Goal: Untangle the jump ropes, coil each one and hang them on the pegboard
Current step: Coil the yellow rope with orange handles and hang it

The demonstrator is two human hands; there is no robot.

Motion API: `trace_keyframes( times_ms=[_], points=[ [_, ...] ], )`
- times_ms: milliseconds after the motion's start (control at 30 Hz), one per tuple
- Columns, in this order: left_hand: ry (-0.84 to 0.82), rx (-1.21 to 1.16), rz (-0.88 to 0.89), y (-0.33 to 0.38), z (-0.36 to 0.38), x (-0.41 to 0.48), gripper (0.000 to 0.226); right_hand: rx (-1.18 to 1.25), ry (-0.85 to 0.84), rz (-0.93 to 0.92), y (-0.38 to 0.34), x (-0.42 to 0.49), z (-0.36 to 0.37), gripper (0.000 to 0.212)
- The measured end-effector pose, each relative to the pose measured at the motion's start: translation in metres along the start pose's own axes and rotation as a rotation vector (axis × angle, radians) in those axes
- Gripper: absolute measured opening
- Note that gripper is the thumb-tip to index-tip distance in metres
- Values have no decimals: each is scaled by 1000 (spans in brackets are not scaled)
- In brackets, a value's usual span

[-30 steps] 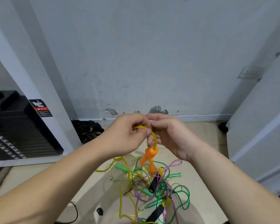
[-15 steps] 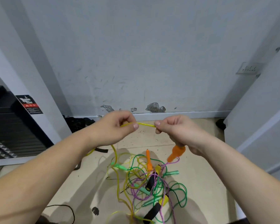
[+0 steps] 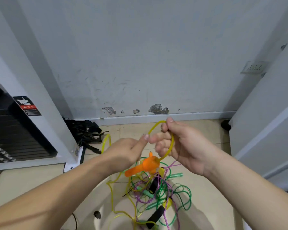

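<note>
a thin, glossy yellow rope [image 3: 173,141] is bent into a round loop between both hands. its top is pinched by thumb and forefinger of the right hand [image 3: 184,146], the other fingers loosely curled. the far side is gripped in the curled left hand [image 3: 126,151], thumb raised. a smooth, tapered orange handle [image 3: 145,166] is hung from the loop's lower end. on the pale floor [image 3: 40,185] below, green cord [image 3: 189,196], braided purple cord [image 3: 172,164] and cylindrical black foam handles [image 3: 154,185] are heaped in a tangle.
</note>
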State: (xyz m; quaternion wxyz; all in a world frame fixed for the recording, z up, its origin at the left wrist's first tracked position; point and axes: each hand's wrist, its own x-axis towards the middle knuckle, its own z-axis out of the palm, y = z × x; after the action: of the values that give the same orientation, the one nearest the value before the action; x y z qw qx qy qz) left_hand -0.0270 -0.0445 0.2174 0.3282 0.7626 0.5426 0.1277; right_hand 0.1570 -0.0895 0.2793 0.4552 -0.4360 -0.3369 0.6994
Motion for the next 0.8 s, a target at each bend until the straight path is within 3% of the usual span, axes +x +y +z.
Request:
trace_keyframes(
  times_ms=[67, 167, 233, 333, 400, 500, 667, 800],
  points=[
    [-179, 8, 42, -1, 18, -6, 62, 108, 42, -24, 0, -3, -9, 39],
    [-353, 269, 143, 1, 36, -14, 14, 249, 144, -73, -9, -1, -22, 41],
    [-365, 395, 212, 7, 40, -20, 34, 253, 220, -112, -11, 3, -26, 38],
    [-246, 478, 346, 20, 35, -28, 41, 77, 324, -212, -2, 13, -28, 32],
    [-163, 430, 454, 29, 31, -32, 32, -327, 397, -307, 7, 18, -27, 28],
    [5, 423, 549, 36, 12, -27, 22, -686, 280, -301, 12, 19, -24, 22],
    [398, 296, 686, 3, -29, -11, 35, -690, 34, -139, 13, 14, -16, 30],
    [488, 466, 700, -16, -39, -4, 56, -615, -83, -95, 12, 12, -8, 36]
  ],
)
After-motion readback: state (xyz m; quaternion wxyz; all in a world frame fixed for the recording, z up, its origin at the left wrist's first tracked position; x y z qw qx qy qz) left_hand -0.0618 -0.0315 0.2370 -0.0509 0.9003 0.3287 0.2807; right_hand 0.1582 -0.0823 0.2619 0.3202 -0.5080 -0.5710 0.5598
